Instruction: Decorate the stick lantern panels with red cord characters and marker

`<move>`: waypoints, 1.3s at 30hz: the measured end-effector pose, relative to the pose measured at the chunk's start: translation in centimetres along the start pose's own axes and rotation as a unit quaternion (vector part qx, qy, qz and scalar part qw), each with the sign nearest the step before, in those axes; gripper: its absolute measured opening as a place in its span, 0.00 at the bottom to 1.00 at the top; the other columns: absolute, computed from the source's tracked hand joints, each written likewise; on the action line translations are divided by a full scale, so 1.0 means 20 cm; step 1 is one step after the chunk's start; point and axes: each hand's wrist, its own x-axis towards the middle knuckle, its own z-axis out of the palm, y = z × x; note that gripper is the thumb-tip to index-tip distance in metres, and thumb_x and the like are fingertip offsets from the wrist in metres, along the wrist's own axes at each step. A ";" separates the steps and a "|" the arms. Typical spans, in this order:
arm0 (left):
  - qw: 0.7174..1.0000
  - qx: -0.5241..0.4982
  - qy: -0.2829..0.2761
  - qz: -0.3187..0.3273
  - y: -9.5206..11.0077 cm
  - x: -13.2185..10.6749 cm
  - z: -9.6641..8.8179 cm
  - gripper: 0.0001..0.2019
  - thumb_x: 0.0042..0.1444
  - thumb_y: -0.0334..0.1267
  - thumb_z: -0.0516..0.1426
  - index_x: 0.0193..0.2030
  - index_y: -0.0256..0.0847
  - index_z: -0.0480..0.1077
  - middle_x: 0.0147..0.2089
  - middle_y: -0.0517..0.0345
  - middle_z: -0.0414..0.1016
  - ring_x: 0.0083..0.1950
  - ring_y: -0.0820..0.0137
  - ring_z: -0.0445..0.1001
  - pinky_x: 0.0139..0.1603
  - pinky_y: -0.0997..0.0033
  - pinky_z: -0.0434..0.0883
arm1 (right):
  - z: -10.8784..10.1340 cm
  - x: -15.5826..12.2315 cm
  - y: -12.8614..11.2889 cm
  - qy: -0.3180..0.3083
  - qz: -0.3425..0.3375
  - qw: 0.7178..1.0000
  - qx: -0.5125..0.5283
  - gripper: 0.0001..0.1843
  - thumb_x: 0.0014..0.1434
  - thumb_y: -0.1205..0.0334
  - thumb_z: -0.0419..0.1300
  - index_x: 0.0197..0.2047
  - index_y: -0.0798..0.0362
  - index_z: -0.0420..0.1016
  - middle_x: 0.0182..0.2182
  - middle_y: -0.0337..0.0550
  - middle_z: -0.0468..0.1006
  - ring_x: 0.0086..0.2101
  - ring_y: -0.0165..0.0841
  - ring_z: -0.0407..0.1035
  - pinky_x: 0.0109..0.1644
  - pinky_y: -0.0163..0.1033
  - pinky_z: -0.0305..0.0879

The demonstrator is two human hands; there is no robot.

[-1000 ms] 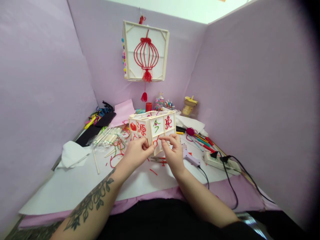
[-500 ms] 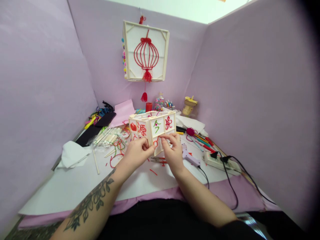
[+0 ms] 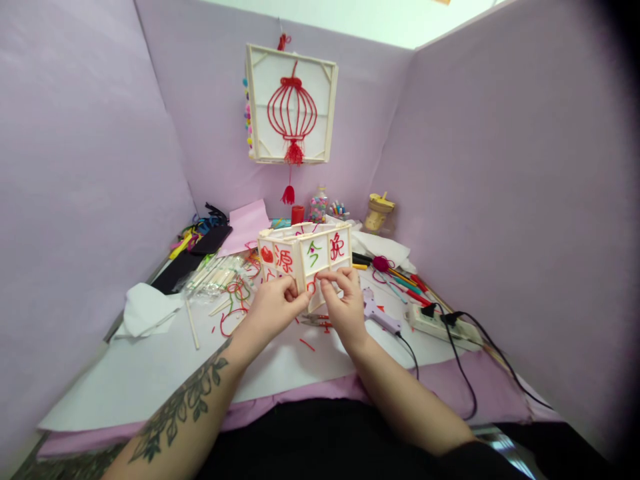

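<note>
A box-shaped lantern (image 3: 321,251) of pale sticks and white panels stands in front of me, with red and green characters on its sides. My left hand (image 3: 278,302) is closed on its lower near corner, the thumb along the edge. My right hand (image 3: 345,303) is pinched at the lower panel, at the end of a red strand (image 3: 312,287) that forms a small loop there. The fingers partly cover that panel. Below the lantern, between my hands, lie red-handled scissors (image 3: 320,321), partly hidden by my right hand.
A lilac glue gun (image 3: 383,316) lies at the right, its cord running toward me. Beyond it is a power strip (image 3: 445,325) with black plugs. Bagged sticks (image 3: 215,277) and yarn scraps (image 3: 235,300) lie left. Above hangs a finished-looking lantern (image 3: 293,103) with a red tassel.
My right fingertips have shifted very slightly left along the lower panel. My left hand and the lantern stay where they were.
</note>
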 end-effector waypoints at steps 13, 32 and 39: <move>1.000 -0.012 0.018 -0.004 0.01 0.01 -0.03 0.17 0.50 0.47 0.59 0.20 0.40 0.61 0.19 0.65 0.65 0.22 0.76 0.62 0.26 0.75 0.58 | -0.16 -0.03 -0.05 0.055 -0.071 0.995 0.034 0.07 0.58 0.62 0.60 0.29 0.50 0.67 0.38 0.44 0.69 0.43 0.38 0.66 0.52 0.48 0.62; 0.999 -0.020 0.046 -0.017 0.01 0.02 -0.06 0.16 0.50 0.47 0.60 0.21 0.40 0.62 0.19 0.66 0.65 0.23 0.75 0.62 0.27 0.74 0.59 | -0.13 -0.25 -0.08 -0.463 -0.051 0.816 -0.342 0.08 0.63 0.67 0.51 0.39 0.55 0.72 0.39 0.49 0.75 0.36 0.36 0.72 0.36 0.37 0.65; 0.999 -0.033 0.038 -0.018 0.02 0.01 -0.06 0.16 0.49 0.46 0.60 0.20 0.40 0.61 0.19 0.66 0.64 0.22 0.76 0.62 0.26 0.75 0.59 | -0.19 0.12 -0.09 -0.225 -0.249 0.918 -0.213 0.07 0.64 0.66 0.52 0.35 0.51 0.70 0.36 0.48 0.71 0.39 0.38 0.66 0.44 0.44 0.65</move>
